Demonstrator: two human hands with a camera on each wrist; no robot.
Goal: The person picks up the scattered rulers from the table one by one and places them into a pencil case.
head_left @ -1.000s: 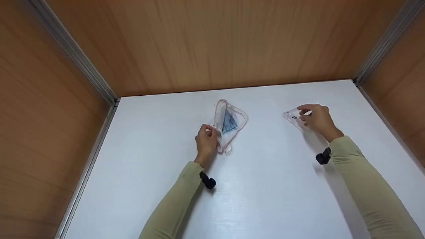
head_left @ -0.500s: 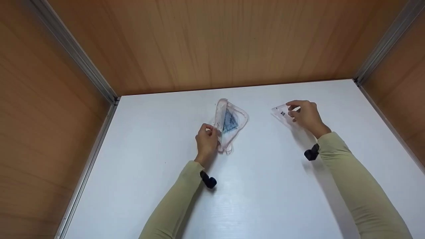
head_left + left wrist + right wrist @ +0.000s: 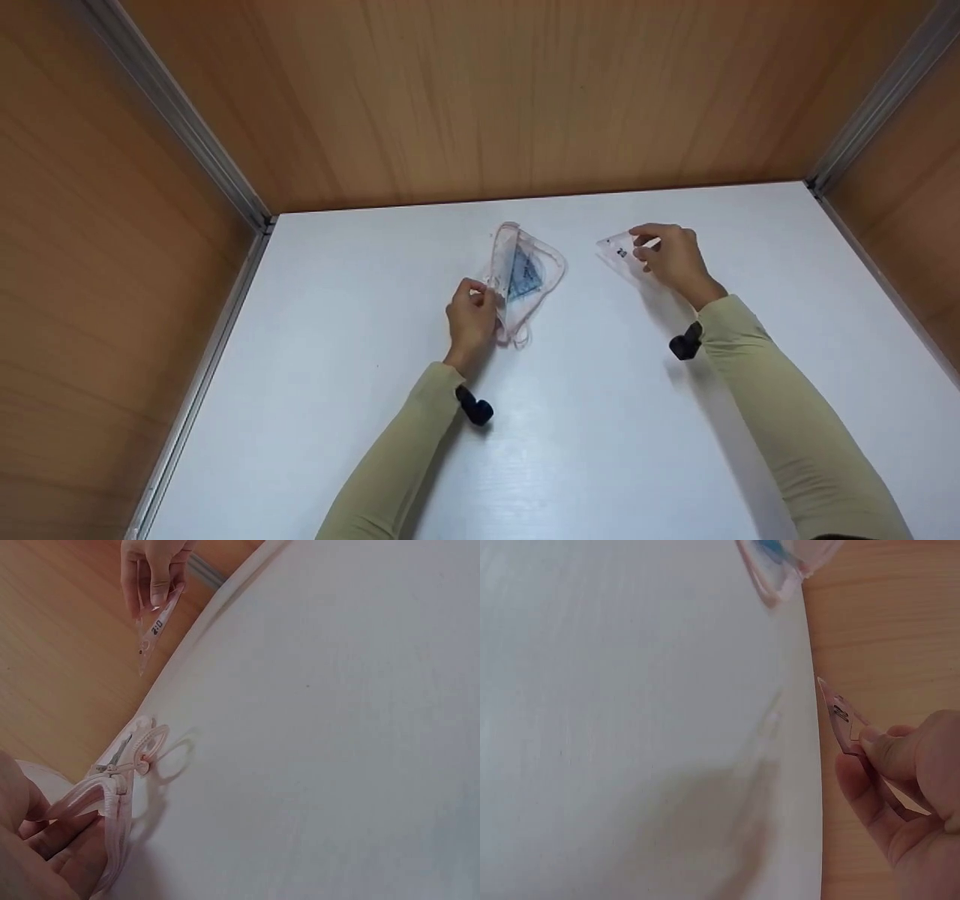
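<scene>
Above the white worktop (image 3: pixel 600 420), my right hand (image 3: pixel 671 259) pinches a clear triangle (image 3: pixel 621 251) by its edge, lifted and tilted. Well apart to its left, my left hand (image 3: pixel 471 319) grips the pouch (image 3: pixel 525 277), fingers curled.

We count two hands: the left hand (image 3: pixel 471 319) just left of the frame's centre, and the right hand (image 3: pixel 675 259) right of centre. There is one clear pouch (image 3: pixel 536 281) with pink trim at the middle of the frame, and inside it one blue triangle ruler (image 3: pixel 520 276). One more clear triangle ruler (image 3: pixel 621 251) sits right of centre. Two dark wrist-worn cameras show, one (image 3: pixel 474 407) below centre and one (image 3: pixel 684 345) toward the lower right. We see two pale green sleeves, one white tabletop (image 3: pixel 600 450) across the lower frame, and three wooden walls around it, joined by two metal corner strips in the upper left and upper right.
</scene>
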